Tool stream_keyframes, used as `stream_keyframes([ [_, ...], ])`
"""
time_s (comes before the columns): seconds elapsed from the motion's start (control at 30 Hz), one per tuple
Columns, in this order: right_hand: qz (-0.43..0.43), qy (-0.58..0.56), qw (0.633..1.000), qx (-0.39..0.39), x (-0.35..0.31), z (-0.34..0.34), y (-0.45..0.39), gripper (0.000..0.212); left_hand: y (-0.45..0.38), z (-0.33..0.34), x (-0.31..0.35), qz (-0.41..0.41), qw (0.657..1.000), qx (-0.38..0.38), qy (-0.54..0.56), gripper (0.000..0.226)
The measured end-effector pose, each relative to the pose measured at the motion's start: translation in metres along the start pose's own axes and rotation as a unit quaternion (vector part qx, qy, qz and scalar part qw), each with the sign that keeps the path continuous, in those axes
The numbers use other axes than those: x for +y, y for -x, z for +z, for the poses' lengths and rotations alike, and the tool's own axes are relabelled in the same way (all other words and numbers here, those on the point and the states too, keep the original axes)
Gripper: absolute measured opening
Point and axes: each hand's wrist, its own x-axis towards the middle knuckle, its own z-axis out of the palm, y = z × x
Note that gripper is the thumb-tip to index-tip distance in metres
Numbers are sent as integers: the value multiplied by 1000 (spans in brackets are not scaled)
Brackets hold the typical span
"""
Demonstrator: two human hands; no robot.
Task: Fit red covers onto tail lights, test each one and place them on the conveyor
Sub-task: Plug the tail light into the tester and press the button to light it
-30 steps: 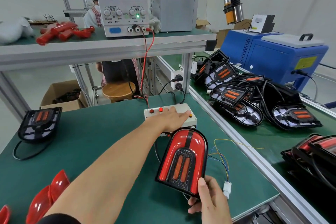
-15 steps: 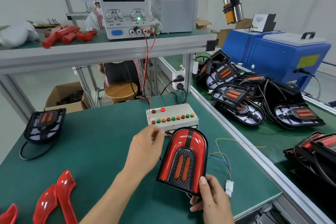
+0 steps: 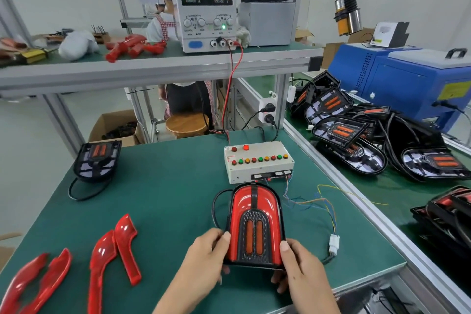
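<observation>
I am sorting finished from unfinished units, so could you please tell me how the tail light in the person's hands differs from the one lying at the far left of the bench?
The held tail light wears a red cover; the far-left tail light has none, so its black frame is bare. The left hand and right hand grip the held one at its lower edge, raised; the far-left one lies untouched on the mat. Both share the arched shape and twin orange bars.

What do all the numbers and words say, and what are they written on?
"0.001": green digits on the power supply display, above a small "CURRENT A".
"12.00": red digits on the same display, above a small "VOLTAGE V".
"CURRENT" and "VOLTAGE": above its knobs; the other panel print is too small to read.
Yellow label on the blue machine: too blurred to read.
Button box: no readable text.
</observation>
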Motion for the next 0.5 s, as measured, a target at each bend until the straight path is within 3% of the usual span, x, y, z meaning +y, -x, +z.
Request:
stream_keyframes([
  [0.27,-54,135,989,-32,-6,9,10,28,23,-14,-24,-25,999,20,-22,34],
  [0.5,-61,147,987,-37,-9,10,16,22,28,-15,-28,-27,998,50,-37,40],
])
